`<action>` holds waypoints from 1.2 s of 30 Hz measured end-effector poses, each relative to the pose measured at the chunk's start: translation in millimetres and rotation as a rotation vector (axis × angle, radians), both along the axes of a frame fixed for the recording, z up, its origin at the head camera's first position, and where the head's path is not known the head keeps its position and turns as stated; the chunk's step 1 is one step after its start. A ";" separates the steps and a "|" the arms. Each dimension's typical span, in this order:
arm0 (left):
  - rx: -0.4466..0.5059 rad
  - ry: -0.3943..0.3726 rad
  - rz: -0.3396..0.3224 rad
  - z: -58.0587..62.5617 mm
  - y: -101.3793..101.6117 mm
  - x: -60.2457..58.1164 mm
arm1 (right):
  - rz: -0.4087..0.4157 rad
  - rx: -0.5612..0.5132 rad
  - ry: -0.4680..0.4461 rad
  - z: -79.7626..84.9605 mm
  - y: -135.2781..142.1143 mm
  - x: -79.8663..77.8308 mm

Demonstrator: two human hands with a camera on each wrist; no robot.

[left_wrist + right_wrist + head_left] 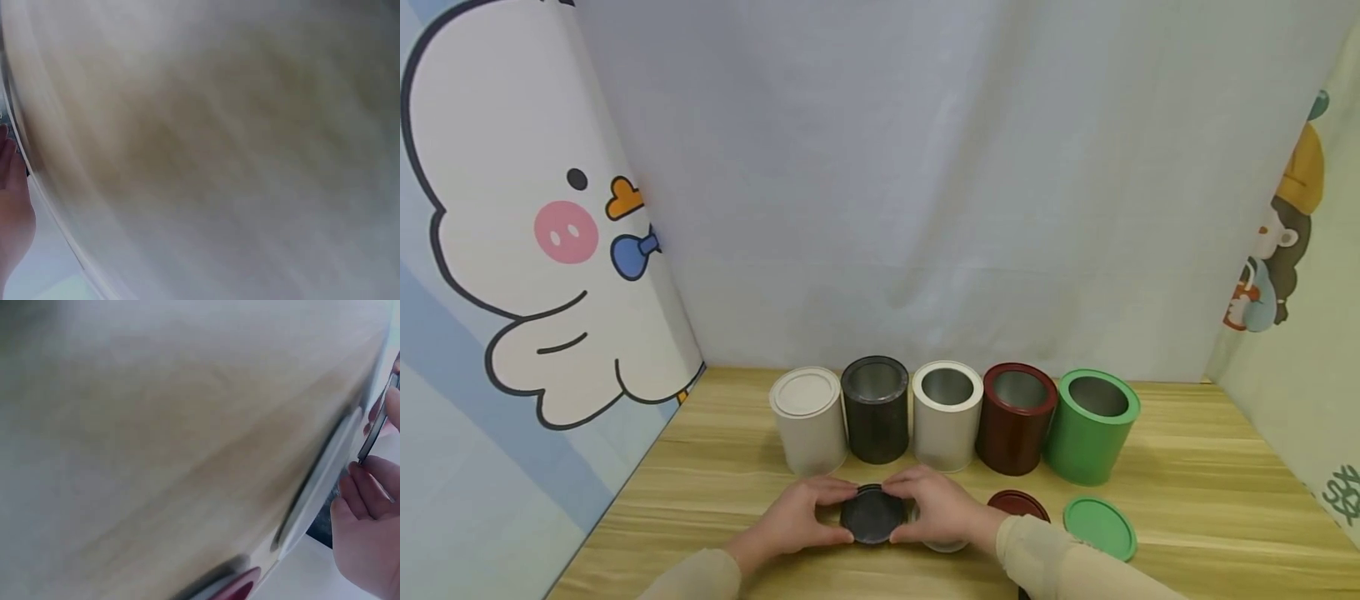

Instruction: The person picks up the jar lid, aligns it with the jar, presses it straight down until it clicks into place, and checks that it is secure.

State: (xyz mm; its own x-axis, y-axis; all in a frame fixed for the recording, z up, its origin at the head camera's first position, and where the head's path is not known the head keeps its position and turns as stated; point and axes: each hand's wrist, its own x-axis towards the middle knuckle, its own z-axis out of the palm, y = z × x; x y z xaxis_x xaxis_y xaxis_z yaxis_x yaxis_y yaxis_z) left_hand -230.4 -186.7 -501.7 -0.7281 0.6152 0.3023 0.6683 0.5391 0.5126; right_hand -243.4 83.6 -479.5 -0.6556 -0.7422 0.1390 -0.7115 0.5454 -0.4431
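At the frame's lower centre, left hand (792,518) and right hand (946,505) pinch the black lid (874,517) between them; the black can (878,427) stands just farther up-frame.

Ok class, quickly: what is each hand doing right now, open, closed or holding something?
Left hand: holding the black lid by its left side.
Right hand: holding the same lid by its right side.
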 end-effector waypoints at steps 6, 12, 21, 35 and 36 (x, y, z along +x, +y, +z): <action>0.028 -0.041 0.031 6.0 0.0 0.1 | 0.012 -0.073 -0.065 4.3 4.4 -2.9; 0.070 -0.119 0.066 17.5 2.3 3.0 | 0.036 -0.141 -0.054 11.9 9.9 -2.4; 0.092 -0.166 0.109 32.8 5.6 4.0 | 0.015 -0.218 -0.081 23.1 15.7 -0.6; 0.191 -0.163 0.112 55.4 8.4 2.8 | -0.011 -0.273 -0.058 42.2 18.8 0.9; 0.193 -0.153 0.110 57.0 8.5 2.8 | -0.012 -0.278 -0.051 43.3 19.1 1.1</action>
State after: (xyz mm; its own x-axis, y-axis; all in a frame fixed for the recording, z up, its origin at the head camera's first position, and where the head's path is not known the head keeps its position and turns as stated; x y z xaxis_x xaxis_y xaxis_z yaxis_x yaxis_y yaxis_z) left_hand -227.5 -178.2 -444.7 -0.8335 0.4716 0.2877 0.5182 0.4869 0.7031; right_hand -242.3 102.7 -436.2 -0.6752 -0.6727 0.3025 -0.6786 0.4058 -0.6122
